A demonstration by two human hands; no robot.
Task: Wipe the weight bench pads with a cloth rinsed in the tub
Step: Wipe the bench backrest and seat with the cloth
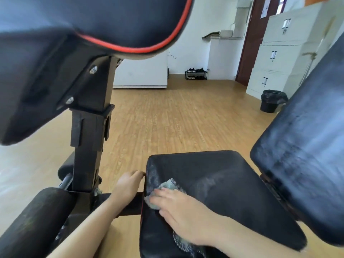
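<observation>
The black seat pad [223, 185] of the weight bench lies low in the middle, with wet streaks on it. My right hand [178, 211] lies flat on a grey-blue mesh cloth [167, 187] and presses it against the pad's left edge. My left hand [128, 185] rests against the pad's left side, above the black frame bar. The tilted back pad [305, 146] rises at the right, streaked with damp. A black pad with red piping [104, 21] hangs overhead at the upper left. No tub is in view.
A black upright post [89, 138] stands left of the seat, with a foam roller [37, 216] at the lower left. Wooden floor stretches ahead. A black bin [271, 101], white cabinets [275, 58] and a shoe rack [195, 75] stand along the far walls.
</observation>
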